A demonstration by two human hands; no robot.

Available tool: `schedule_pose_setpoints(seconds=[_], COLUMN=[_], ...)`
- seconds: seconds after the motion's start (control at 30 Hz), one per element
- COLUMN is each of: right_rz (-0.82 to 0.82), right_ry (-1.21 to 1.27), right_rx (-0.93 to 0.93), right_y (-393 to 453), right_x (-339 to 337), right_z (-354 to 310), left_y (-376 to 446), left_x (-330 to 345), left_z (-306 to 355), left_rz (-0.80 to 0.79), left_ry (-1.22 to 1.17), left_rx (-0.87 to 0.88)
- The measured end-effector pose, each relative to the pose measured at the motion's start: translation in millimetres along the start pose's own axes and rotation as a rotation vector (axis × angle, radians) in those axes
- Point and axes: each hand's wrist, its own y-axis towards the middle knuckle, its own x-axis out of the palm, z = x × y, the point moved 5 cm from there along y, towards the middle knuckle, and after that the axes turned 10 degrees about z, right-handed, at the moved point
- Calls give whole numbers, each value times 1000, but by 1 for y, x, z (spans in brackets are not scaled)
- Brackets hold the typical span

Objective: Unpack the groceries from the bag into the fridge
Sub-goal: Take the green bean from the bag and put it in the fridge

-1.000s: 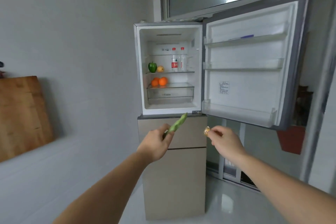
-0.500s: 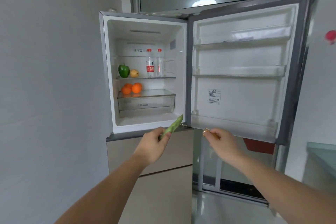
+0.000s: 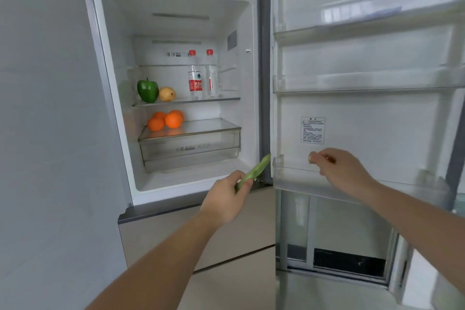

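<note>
Head view: a green bean (image 3: 254, 171) is pinched by the left hand (image 3: 226, 199), pointing to 1 o'clock at the open fridge (image 3: 176, 2). Something small and gold (image 3: 311, 158) is pinched by the right hand (image 3: 344, 171) at the door (image 3: 364, 108).

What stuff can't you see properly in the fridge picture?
Head view only:
- Small thing pinched in the right hand: fingers cover most of it, so it cannot be identified.
- Long green vegetable: its lower end is hidden in the left hand.
- Sticker on the fridge door: print too small to read.
- Grocery bag: out of frame.
- Clear drawer: contents not discernible through the front.
</note>
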Motion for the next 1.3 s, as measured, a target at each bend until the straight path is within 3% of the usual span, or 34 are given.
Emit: schedule_pose_setpoints(seconds=[0.33,0.47,0.63,0.87,0.97,1.07,1.2,1.3], right_rz=[-172,-258,-452,-592,-582,-455,-169,-238], right_ry=[-1,-203,-383,-490,-522,-485,-355,-453], right_rx=[76,-1,34,49,24,14,-330,-626], right_y=[109,134,150,160,159,161,165,157], right_x=[74,103,136,158,159,149,123,136], right_z=[55,64,84,105,104,89,24,-20], left_y=[102,125,148,172,179,184,194,201], left_x=[59,75,85,88,90,91,86,75], left_z=[-22,-40,-59,-81,-91,-98,-98,-91], left_rz=[-59,-74,-97,-110,-106,-105,-107,-100], left_ry=[69,88,67,31,17,17,46,99], left_rx=[-7,-3,0,2,-10,-13,19,90])
